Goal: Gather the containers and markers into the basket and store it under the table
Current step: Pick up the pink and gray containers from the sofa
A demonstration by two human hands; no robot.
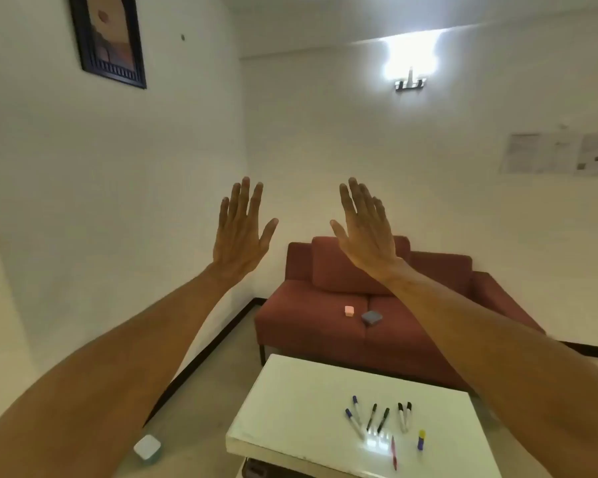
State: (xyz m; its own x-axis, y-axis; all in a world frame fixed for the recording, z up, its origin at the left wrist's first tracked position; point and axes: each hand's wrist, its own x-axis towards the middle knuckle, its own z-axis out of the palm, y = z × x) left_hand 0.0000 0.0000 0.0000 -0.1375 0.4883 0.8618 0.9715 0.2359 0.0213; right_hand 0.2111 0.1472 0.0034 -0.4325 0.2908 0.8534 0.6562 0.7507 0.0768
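My left hand (pixel 241 229) and my right hand (pixel 366 229) are raised in front of me, backs toward me, fingers spread, holding nothing. Far below them, several markers (pixel 377 417) lie on the white table (pixel 290 401), with a red pen (pixel 393 457) and a small blue and yellow stick (pixel 421 439) nearby. A small pink container (pixel 349 310) and a grey-blue container (pixel 372 317) rest on the red sofa seat (pixel 304 326). A pale container with a teal base (pixel 147 447) sits on the floor left of the table. A dark item (pixel 256 472) shows under the table's front edge; I cannot tell what it is.
The red sofa stands against the far wall behind the table. A framed picture (pixel 107 36) hangs on the left wall, a lit wall lamp (pixel 409 69) and papers (pixel 560 153) on the far wall. Tiled floor (pixel 221 370) runs between the left wall and the table.
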